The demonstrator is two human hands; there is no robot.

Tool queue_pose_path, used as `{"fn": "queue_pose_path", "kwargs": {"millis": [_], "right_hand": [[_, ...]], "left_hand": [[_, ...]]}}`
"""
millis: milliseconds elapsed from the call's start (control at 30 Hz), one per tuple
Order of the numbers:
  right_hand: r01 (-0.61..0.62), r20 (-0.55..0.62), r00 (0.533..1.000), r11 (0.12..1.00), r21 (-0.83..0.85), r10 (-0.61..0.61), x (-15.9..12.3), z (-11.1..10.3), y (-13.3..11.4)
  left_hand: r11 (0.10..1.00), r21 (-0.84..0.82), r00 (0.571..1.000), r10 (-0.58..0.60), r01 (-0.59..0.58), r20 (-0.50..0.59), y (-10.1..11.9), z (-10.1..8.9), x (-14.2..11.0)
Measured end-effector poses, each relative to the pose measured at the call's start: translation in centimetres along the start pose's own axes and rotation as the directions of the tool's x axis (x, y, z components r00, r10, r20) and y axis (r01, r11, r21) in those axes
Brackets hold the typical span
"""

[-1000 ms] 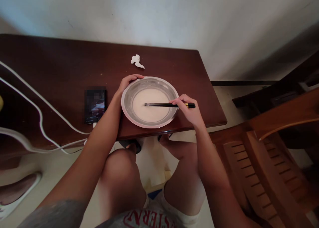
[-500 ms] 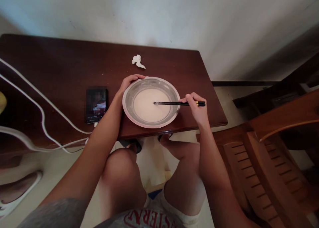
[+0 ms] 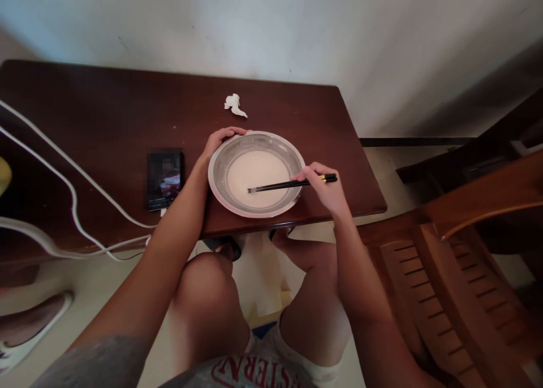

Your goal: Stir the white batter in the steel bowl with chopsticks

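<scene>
Bowl (image 3: 221, 176): is sitting near the bench's (image 3: 297, 108) front edge, holding pale liquid (image 3: 257, 170).
Right hand (image 3: 327, 189): is clamping black chopsticks (image 3: 274, 186).
Shift: I'm seeing, remotely, the tips sweeping left and nearer the person than half a second ago; stirring is apparently continuing.
Left hand (image 3: 216, 141): is bracing the far-left rim, thumb hidden; I cannot tell whether it's gripping.
</scene>
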State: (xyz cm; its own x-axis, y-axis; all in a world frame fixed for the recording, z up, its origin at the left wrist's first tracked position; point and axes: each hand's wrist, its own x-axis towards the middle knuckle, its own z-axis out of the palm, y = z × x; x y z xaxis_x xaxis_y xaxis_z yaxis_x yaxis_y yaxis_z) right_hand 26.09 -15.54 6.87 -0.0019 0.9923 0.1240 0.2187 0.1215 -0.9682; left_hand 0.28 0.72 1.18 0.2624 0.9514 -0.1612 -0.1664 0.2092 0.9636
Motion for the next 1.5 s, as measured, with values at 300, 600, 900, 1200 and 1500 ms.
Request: {"fn": "queue_pose_path", "kwargs": {"millis": [300, 600, 900, 1200, 1500], "right_hand": [[0.004, -0.060, 0.998, 1.000, -0.004, -0.004, -0.14, 0.08, -0.15], [0.006, -0.136, 0.991, 1.000, -0.008, -0.007, -0.08, 0.12, -0.08], [0.031, -0.189, 0.981, 0.997, -0.064, -0.042, -0.02, 0.08, 0.07], [0.035, -0.049, 0.998, 0.997, -0.062, -0.039, -0.18, 0.39, -0.15], [0.018, 0.045, 0.999, 0.999, -0.040, -0.016, -0.15, 0.62, -0.26]], "left_hand": [[1.000, 0.001, 1.000, 0.020, -0.020, -0.008, -0.34, -0.21, 0.22], [1.000, 0.007, 1.000, 0.018, -0.018, -0.010, -0.19, -0.06, 0.05], [0.999, -0.052, 1.000, 0.000, -0.001, -0.007, -0.16, -0.03, 0.03], [0.999, -0.011, 0.999, 0.034, -0.035, -0.032, -0.42, -0.22, 0.33], [0.994, 0.076, 0.994, 0.087, -0.082, -0.070, -0.17, -0.01, 0.10]]}}
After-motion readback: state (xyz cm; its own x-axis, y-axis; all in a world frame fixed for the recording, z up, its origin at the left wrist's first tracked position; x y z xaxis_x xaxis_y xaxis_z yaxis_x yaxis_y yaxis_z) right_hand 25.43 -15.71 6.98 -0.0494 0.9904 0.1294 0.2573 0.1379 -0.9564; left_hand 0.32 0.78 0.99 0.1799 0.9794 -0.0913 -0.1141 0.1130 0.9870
